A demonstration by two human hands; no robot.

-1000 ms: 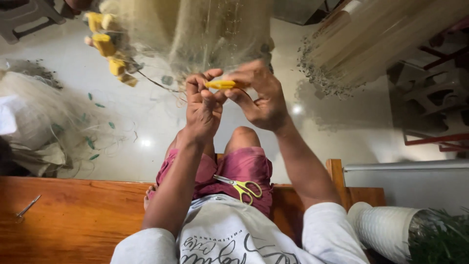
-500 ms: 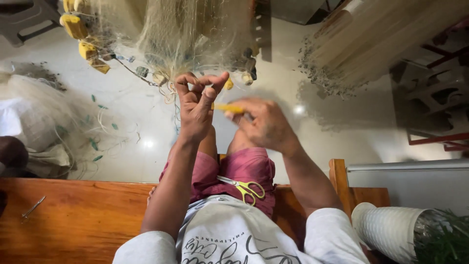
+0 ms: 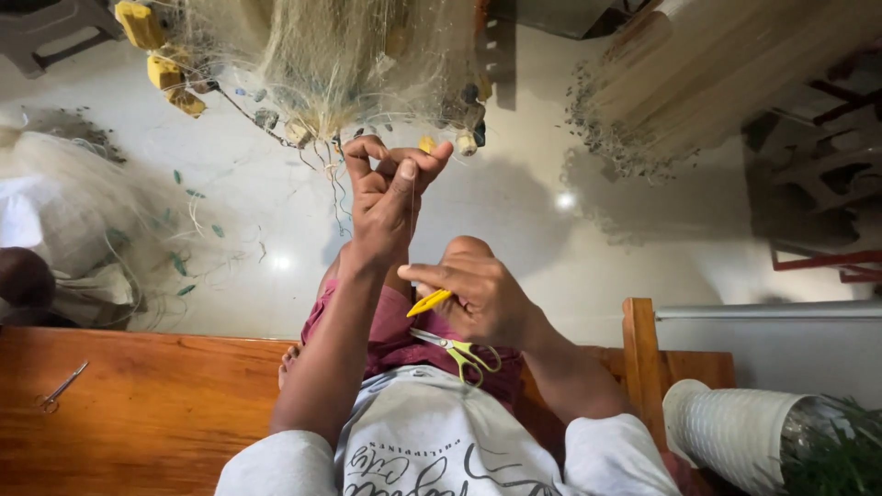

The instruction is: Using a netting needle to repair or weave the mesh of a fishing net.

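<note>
Net (image 3: 349, 55) with floats (image 3: 165, 72) hangs close ahead of the left hand (image 3: 386, 197); bare floor (image 3: 514, 211) opens rightward; scissors (image 3: 455, 349) lie on the lap

Left hand (image 3: 390, 197) raised, fingers pinched

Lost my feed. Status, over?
Left hand raised, pinching net strands. Right hand gripping yellow netting needle. Scissors on lap.
</note>
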